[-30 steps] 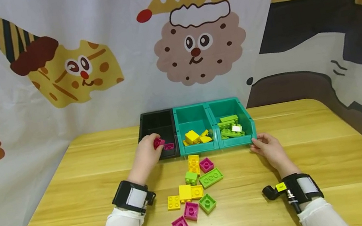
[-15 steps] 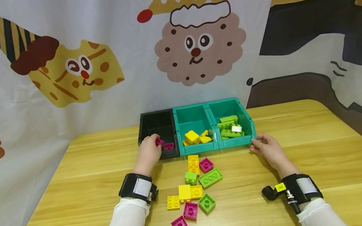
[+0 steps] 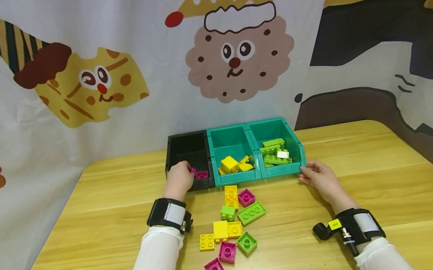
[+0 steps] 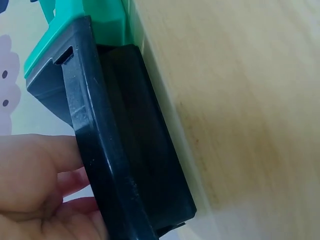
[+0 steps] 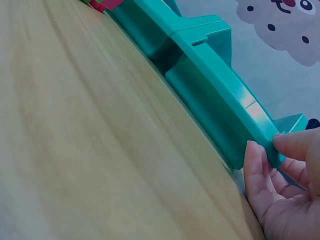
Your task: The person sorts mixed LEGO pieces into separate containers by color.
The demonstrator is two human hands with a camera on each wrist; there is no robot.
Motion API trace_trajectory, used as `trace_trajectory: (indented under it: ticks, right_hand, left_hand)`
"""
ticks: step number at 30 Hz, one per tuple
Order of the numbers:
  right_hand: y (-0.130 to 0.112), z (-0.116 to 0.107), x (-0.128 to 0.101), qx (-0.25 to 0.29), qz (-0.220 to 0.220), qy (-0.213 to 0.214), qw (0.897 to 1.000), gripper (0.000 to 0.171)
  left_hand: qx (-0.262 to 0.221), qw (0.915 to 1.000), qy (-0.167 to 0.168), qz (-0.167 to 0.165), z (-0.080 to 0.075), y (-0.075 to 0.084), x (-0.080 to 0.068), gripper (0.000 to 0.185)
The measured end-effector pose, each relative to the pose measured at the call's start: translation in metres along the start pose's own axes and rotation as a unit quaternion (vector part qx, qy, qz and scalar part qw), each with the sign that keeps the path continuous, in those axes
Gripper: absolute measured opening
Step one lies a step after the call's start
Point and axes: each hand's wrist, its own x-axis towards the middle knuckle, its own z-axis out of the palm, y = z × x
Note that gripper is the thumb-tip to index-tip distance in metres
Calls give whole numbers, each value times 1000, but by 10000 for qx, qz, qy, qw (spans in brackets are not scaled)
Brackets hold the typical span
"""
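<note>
While looking at the near part of the tabletop (image 3: 381, 183), saw loose bricks (image 3: 233, 228) in pink, yellow and green, lying close together between the two arms. Further on, found the right hand (image 3: 322, 179) pinching the front corner of the right teal bin (image 3: 283, 169), with thumb and fingers bent round the rim. Found the left hand (image 3: 178, 180) over the front wall of the black bin (image 3: 187, 135), with fingers curled on a pink brick (image 3: 192, 170) just inside, beside another pink brick (image 3: 202, 174) on the bin floor. Looked like the dropping-in step. Next would call for opening the fingers low in the bin, then getting back over the front wall. Saw yellow bricks (image 3: 232, 163) in the middle teal bin (image 3: 227, 129) and green bricks (image 3: 273, 151) in the right one. Behind it all, saw a cartoon curtain (image 3: 102, 78).
</note>
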Motion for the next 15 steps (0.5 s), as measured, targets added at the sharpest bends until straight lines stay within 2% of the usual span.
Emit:
trace_trajectory:
  ticks: [2,3,4,9,15]
  right_hand:
    - [0,0,1,2,-14,17,10000,33]
    - [0,0,1,-4,-18,29,10000,33]
    - [0,-1,1,-14,-16,35,10000,33]
    - [1,-1,2,-118,15,65,9999,33]
    - [1,-1,2,-201,17,84,9998,34]
  left_hand:
    - [-4,9997,-188,-136,-2,3,0,21]
    - [16,9987,-398,-309,-10,11,-6,22]
    - [70,9985,-452,-305,-11,12,-7,23]
    - [242,9979,-511,-317,-16,17,-12,28]
    - [-69,9972,-591,-449,-15,19,-18,43]
